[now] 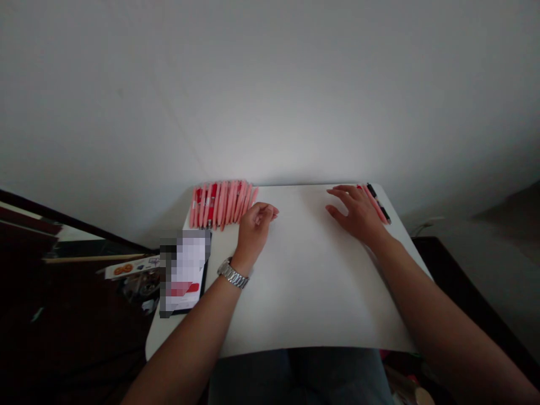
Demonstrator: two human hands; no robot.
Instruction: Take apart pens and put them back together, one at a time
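Note:
My left hand is over the white table, its fingers curled in and pressed together, with nothing showing between them. Just left of it lies a dense row of pens, mostly pink with a few red ones. On the right, my right hand is open, fingers apart, holding nothing. Right beside it, at the table's far right corner, lie a pink pen and a black pen. A bit of red next to them is mostly hidden by my right hand.
A phone, its lit screen blurred out, lies at the table's left edge. A pale wall rises behind the table. Left of the table, on the dark floor side, are a sticker-covered strip and some clutter. My legs are under the front edge.

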